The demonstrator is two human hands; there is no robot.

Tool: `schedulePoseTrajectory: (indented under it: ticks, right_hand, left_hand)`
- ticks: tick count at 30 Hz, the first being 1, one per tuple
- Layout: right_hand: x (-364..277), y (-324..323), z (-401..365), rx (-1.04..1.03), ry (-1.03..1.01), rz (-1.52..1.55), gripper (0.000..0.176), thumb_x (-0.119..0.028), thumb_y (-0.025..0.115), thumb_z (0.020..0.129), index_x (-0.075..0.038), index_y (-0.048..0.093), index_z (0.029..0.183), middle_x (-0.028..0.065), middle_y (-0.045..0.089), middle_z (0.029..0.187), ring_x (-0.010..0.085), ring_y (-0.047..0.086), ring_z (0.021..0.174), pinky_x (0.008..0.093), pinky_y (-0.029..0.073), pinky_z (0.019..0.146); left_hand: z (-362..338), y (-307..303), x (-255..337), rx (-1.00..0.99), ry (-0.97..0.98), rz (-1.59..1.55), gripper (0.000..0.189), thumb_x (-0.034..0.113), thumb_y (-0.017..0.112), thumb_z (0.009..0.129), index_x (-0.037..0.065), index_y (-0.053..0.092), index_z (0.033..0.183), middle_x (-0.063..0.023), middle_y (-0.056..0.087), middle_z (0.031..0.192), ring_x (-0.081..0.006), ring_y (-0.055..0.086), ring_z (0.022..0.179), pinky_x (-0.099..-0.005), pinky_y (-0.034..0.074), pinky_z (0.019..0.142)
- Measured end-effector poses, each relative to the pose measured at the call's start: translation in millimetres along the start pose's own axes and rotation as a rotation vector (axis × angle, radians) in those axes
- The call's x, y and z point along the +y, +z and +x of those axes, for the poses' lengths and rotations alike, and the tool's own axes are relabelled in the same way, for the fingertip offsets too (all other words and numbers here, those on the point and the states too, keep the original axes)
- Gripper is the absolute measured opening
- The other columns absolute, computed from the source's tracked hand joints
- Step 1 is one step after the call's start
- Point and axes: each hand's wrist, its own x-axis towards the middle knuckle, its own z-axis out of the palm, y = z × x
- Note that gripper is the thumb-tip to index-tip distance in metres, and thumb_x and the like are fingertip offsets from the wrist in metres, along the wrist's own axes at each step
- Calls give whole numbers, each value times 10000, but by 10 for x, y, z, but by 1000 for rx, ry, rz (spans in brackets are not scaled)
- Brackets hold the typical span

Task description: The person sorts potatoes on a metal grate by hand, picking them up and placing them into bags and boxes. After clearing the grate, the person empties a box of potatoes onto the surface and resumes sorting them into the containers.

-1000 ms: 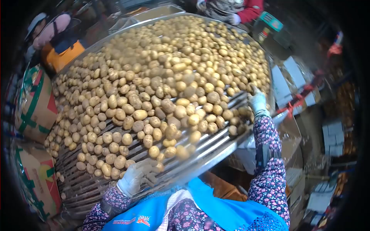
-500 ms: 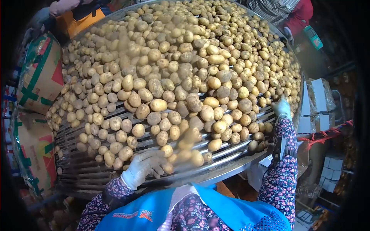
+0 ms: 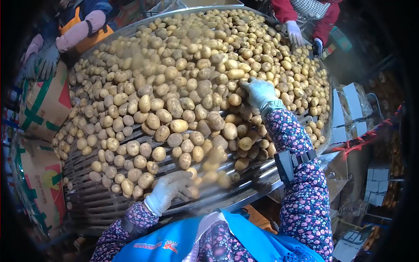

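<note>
Potatoes [image 3: 179, 126] of various sizes, some brown with soil, cover a large slatted metal table [image 3: 100, 205]. Near the front edge, my left hand [image 3: 171, 190], in a pale glove, hovers low over the slats beside a few potatoes [image 3: 193, 173], fingers spread and slightly bent. My right hand [image 3: 260, 92], gloved too, reaches out over the middle right of the heap, its fingers laid on the potatoes; the fingertips are partly hidden among them. I see no potato lifted in either hand. A blurry smudge softens part of the view by my left hand.
Two printed cardboard boxes [image 3: 46, 102] stand at the left side. Across the table at upper right, a person's gloved hands [image 3: 295, 34] touch potatoes. Another person's gloved hand [image 3: 47, 61] is over a box at upper left. White boxes [image 3: 351, 105] and red cord [image 3: 349, 148] lie right.
My right hand has moved from the table's right edge leftward and farther in over the heap. My left hand has hardly moved. The co-workers' hands at upper right and upper left now show more fully.
</note>
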Motion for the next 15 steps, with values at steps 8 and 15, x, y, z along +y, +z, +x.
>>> schedulePoseTrajectory:
  ticks: [8,15]
  right_hand:
    - [383,144,-805,387,380,1739,414,-181,696,896,-58,580,1274,33,676,982,109,622,833,265,498,641]
    - [865,390,-1961,565,271,2138,452,-291,653,939,-101,535,1332,69,643,1158,222,664,1006,382,598,784]
  left_hand:
    - [8,23,20,-63,-8,37,497,291,563,954,-52,508,1309,-163,655,1100,-214,682,874,-333,593,717]
    - [97,89,94,-54,59,25,497,269,566,946,-59,498,1313,-171,655,1090,-233,688,834,-335,589,666]
